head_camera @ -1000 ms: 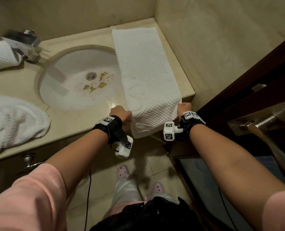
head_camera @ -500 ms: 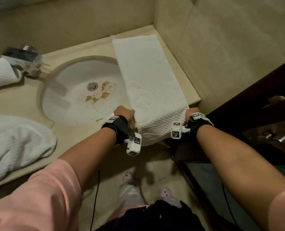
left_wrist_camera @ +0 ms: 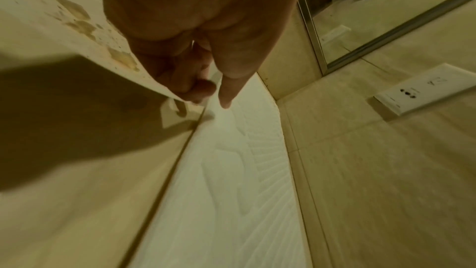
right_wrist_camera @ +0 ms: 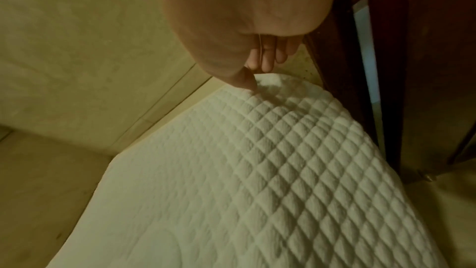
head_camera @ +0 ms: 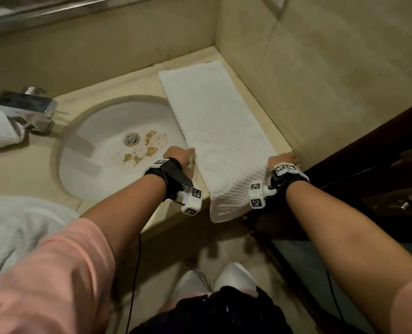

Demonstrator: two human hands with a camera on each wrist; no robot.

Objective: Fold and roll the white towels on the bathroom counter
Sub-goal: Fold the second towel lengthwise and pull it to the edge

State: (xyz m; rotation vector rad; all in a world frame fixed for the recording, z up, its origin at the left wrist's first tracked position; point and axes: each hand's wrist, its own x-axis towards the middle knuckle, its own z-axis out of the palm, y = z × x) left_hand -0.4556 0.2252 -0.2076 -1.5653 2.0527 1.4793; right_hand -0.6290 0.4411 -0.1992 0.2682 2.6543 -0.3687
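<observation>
white towel (head_camera: 222,131) folded lengthwise, end overhanging counter (head_camera: 137,78)

You stand in a dim bathroom with beige tiled walls (head_camera: 332,75) and a pale tiled floor (head_camera: 159,268). A stained oval sink (head_camera: 99,169) sits in the counter (head_camera: 19,172) beneath a chrome faucet (head_camera: 29,109). To your right is a dark wooden door (head_camera: 380,165).

White diamond-quilted towel (head_camera: 224,131), beige counter (head_camera: 19,169), brown-stained white sink (head_camera: 99,150)
</observation>
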